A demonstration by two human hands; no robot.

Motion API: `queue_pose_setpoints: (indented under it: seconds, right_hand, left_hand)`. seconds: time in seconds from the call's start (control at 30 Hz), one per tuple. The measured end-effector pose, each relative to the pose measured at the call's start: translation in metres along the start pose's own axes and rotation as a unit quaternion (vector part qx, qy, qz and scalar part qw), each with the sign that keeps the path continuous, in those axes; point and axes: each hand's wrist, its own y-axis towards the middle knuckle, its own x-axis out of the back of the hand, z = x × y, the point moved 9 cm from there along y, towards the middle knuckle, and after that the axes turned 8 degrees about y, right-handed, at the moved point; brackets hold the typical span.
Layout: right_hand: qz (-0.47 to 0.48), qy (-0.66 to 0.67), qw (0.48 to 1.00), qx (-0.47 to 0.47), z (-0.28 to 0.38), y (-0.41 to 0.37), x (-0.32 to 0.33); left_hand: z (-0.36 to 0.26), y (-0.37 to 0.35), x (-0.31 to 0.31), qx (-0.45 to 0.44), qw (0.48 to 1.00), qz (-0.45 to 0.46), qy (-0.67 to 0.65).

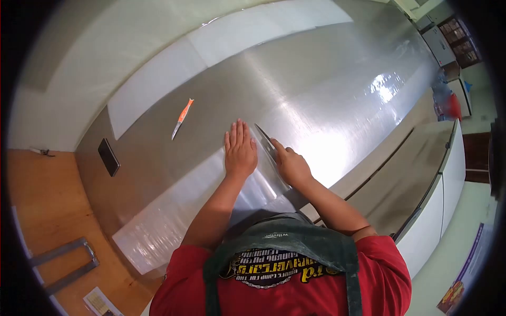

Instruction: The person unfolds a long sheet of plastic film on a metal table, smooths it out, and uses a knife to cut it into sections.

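Note:
My left hand (241, 152) lies flat with its fingers stretched out at the far end of a clear plastic sheet (163, 221) on the steel table (311, 79). Just right of it, my right hand (291, 164) is closed around a knife. The blade of this knife (264, 136) points away from me and slightly left, close to the plastic's right edge; its handle is mostly covered by my fingers. Further off to the left, a small orange-handled knife (182, 118) rests on the steel, with its blade toward me.
A dark phone (109, 157) lies near the table's left edge. White panels (174, 76) run along the wall at the back. To the right stands a white cabinet (421, 226) with a dark-edged top. A blurred red object (451, 107) shows at the far right.

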Motion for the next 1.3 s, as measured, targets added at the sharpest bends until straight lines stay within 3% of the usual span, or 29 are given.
queue_pose_setpoints:
  seconds: [0.77, 1.07, 1.3]
  right_hand:
    - [0.011, -0.113, 0.993, 0.035, 0.039, -0.018, -0.006]
    - [0.07, -0.126, 0.989, -0.021, 0.022, -0.066, 0.003]
    - [0.076, -0.133, 0.988, 0.001, 0.012, -0.109, 0.012]
  left_hand:
    - [0.0, 0.001, -0.004, 0.0, 0.999, 0.019, 0.035]
    - [-0.003, -0.001, -0.006, 0.012, 0.998, 0.038, 0.056]
    - [-0.002, -0.001, -0.012, 0.016, 0.996, 0.058, 0.073]
